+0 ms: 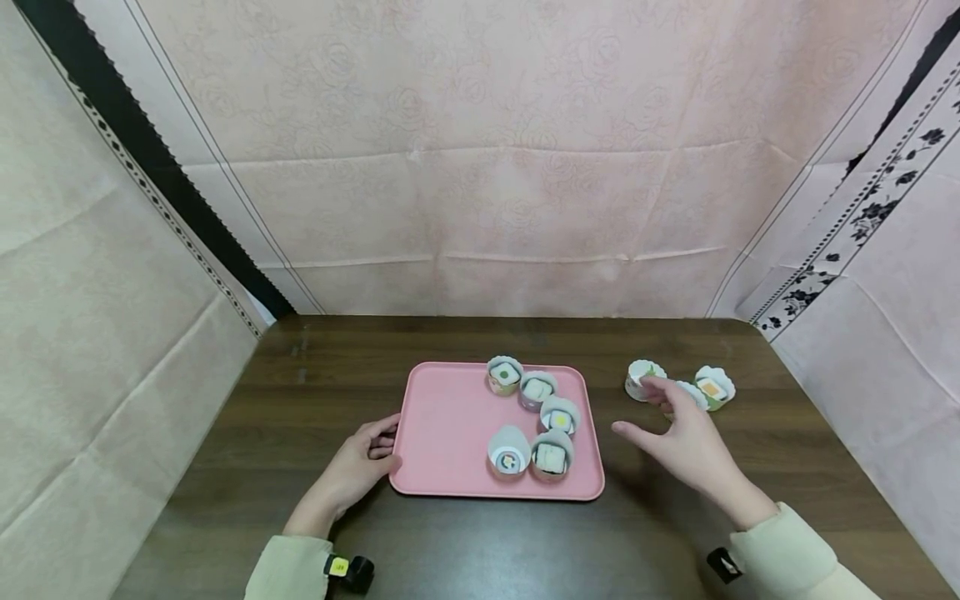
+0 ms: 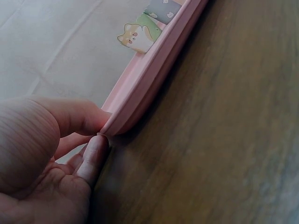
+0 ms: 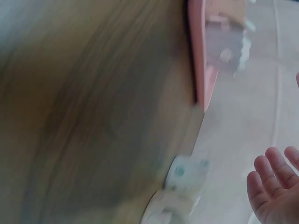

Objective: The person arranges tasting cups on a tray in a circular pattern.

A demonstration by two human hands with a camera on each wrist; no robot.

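Observation:
My left hand (image 1: 354,472) pinches the left rim of a pink rectangular tray (image 1: 442,425); the left wrist view shows thumb and fingers on either side of its edge (image 2: 149,74). Several small cup-shaped packs with pale, scalloped tops stand in the tray's right half, among them one with a round printed label (image 1: 509,455). A printed cartoon animal (image 2: 135,38) shows on one pack. My right hand (image 1: 693,446), fingers spread and holding nothing, hovers near similar packs right of the tray, including a white one (image 1: 642,377). It partly hides a middle one (image 1: 695,394).
The brown wooden table (image 1: 480,550) lies under everything. Another pack (image 1: 715,387) with a yellow-orange square sits at the far right of the loose group. Pale patterned cloths (image 1: 480,167) hang behind the table and on both sides.

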